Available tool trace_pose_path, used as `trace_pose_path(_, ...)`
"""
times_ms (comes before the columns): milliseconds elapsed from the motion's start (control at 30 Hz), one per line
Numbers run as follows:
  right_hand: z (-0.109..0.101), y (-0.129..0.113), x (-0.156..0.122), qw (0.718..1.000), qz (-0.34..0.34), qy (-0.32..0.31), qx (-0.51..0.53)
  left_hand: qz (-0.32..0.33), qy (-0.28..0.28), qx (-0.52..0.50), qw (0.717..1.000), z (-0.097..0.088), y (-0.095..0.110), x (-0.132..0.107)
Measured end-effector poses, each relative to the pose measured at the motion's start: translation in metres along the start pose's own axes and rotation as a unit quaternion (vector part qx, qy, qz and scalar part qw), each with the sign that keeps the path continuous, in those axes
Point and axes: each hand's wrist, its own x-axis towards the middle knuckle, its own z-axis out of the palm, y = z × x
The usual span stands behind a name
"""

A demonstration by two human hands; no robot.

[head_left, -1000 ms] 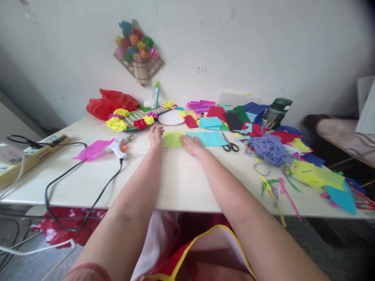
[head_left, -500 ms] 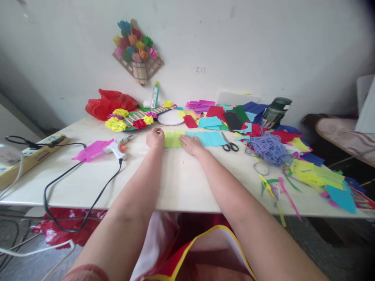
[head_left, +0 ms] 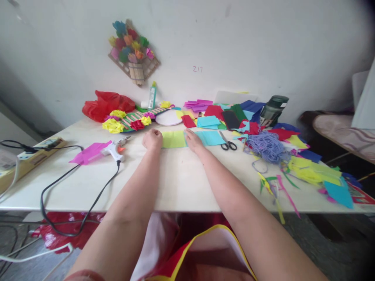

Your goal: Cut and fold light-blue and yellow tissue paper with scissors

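Observation:
A strip of yellow-green paper (head_left: 174, 139) lies flat on the table, with light blue paper (head_left: 211, 137) adjoining it on the right. At the left end of the yellow-green strip, my left hand (head_left: 152, 139) rests with its fingers curled closed; what is inside them is hidden. My right hand (head_left: 193, 141) lies flat where the two colours meet, fingers stretched out and touching the paper. Black-handled scissors (head_left: 228, 145) are beside the blue paper's right end, blades pointing away from me.
A glue gun (head_left: 114, 150) lies on pink paper (head_left: 89, 153) at left, its cord looping off the table edge. A power strip (head_left: 35, 156) is further left. Purple yarn (head_left: 268, 146), paper scraps and a dark bottle (head_left: 274, 111) crowd the right. A flower-decorated panel (head_left: 129, 120) lies behind.
My right hand has slid to the right along the paper, uncovering more of the yellow-green strip. My left hand stays at the strip's left end. The view has shifted slightly.

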Motion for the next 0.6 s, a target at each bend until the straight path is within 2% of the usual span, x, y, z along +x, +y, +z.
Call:
trace_pose_path(100, -0.003, 0.008, 0.002, 0.994, 0.042, 0.062, 0.078, 0.031, -0.008, 0.038, 0.999, 0.002, -0.001, 0.0)
trace_pose_path(233, -0.006, 0.015, 0.004, 0.978, 0.066, 0.107, 0.165, 0.076, -0.012, 0.069, 0.995, 0.006, -0.006, 0.003)
trace_pose_path(300, -0.006, 0.018, 0.005, 0.961, 0.085, 0.131, 0.228, 0.089, -0.012, 0.081, 0.993, 0.007, -0.007, 0.004)
trace_pose_path(433, -0.01, 0.023, 0.007, 0.908, 0.133, 0.16, 0.365, 0.091, -0.021, 0.1, 0.991, 0.006, -0.007, 0.004)
trace_pose_path(500, -0.012, 0.024, 0.006, 0.887, 0.152, 0.168, 0.404, 0.087, -0.023, 0.11, 0.99, 0.005, -0.005, 0.003)
trace_pose_path(600, -0.016, 0.022, 0.004, 0.873, 0.171, 0.173, 0.423, 0.076, -0.027, 0.125, 0.989, 0.003, -0.002, 0.001)
